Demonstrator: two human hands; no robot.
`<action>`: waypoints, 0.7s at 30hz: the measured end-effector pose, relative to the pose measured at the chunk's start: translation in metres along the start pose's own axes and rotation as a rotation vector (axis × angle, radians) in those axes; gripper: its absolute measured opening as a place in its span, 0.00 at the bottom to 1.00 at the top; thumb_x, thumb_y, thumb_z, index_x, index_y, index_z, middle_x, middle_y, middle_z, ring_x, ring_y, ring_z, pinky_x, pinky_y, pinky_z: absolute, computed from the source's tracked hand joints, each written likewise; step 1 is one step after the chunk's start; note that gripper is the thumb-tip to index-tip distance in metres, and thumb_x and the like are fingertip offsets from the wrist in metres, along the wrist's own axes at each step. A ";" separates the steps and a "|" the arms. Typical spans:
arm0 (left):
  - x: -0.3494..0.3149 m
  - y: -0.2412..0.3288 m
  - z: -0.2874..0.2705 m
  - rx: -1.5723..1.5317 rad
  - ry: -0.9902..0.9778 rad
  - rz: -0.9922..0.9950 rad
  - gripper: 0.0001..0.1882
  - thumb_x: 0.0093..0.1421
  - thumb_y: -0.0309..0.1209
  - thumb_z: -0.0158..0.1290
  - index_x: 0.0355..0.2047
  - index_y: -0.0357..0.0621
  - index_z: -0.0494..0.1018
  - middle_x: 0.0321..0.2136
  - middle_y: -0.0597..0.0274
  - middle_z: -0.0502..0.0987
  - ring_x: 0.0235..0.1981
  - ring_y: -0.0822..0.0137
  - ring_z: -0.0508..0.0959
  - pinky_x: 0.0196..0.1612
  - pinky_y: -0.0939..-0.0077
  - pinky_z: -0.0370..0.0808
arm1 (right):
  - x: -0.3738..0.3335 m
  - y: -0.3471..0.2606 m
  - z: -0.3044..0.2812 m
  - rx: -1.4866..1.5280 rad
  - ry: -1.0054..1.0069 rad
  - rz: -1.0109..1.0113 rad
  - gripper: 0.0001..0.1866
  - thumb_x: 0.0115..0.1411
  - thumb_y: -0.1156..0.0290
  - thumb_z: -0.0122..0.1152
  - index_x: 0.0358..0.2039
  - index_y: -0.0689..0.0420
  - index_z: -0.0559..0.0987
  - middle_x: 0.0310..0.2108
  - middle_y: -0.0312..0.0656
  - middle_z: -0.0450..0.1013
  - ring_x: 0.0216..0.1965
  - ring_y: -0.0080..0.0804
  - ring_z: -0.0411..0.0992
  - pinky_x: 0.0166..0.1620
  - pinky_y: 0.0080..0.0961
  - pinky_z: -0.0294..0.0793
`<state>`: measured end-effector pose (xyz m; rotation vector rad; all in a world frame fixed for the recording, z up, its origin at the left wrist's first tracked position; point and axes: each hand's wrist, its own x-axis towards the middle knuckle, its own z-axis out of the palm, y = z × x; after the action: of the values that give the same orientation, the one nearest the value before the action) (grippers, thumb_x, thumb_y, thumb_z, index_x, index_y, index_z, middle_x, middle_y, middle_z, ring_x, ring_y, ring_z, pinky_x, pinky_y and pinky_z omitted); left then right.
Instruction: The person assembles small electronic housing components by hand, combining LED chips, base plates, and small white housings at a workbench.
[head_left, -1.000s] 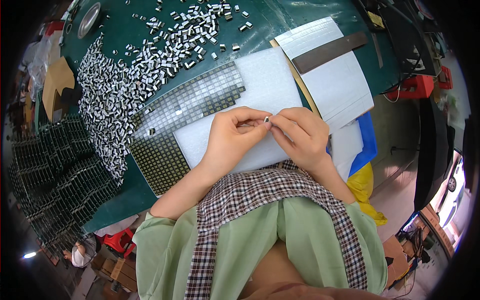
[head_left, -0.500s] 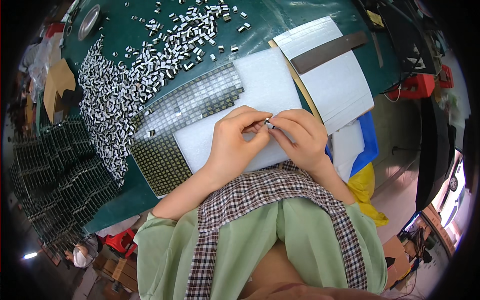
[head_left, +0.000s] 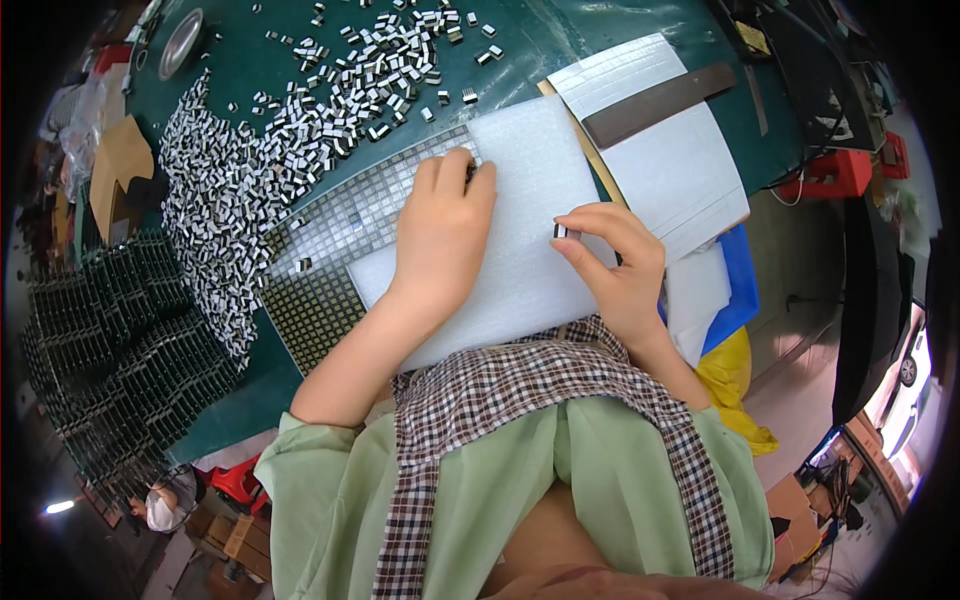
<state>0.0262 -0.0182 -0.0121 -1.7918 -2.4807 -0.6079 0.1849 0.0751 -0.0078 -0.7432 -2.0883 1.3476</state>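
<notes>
Between the thumb and forefinger of my right hand (head_left: 622, 262) is a small black-and-white electronic component (head_left: 561, 231), held above the white foam sheet (head_left: 530, 165). My left hand (head_left: 443, 232) reaches over the far right edge of a grid of small square pieces (head_left: 370, 195) lying on the foam. Its fingers are curled down and closed there, with a bit of something dark at the tips that I cannot make out. One loose component (head_left: 303, 265) rests on the grid, left of my left wrist.
A big heap of similar components (head_left: 225, 180) spreads across the green table (head_left: 520, 50). Stacked dark circuit strips (head_left: 110, 340) stand at the left. To the right, a dark flat bar (head_left: 660, 105) lies on white sheets (head_left: 690, 165), beside a blue bin (head_left: 738, 285). A metal dish (head_left: 180, 45) sits far left.
My hands have parted from over the foam. The left has moved up and left to the grid's far edge; the right has shifted slightly right, with the component in its fingertips.
</notes>
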 end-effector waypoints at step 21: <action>0.009 0.019 -0.001 0.487 -0.247 0.270 0.05 0.43 0.21 0.53 0.22 0.32 0.75 0.25 0.51 0.76 0.24 0.68 0.74 0.28 0.87 0.73 | -0.008 0.010 0.002 0.109 0.029 0.037 0.09 0.45 0.81 0.66 0.30 0.63 0.79 0.30 0.42 0.74 0.32 0.30 0.73 0.36 0.21 0.71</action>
<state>0.0405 -0.0056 -0.0039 -2.0214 -2.1873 0.2272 0.1903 0.0717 -0.0188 -0.7544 -1.9706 1.4491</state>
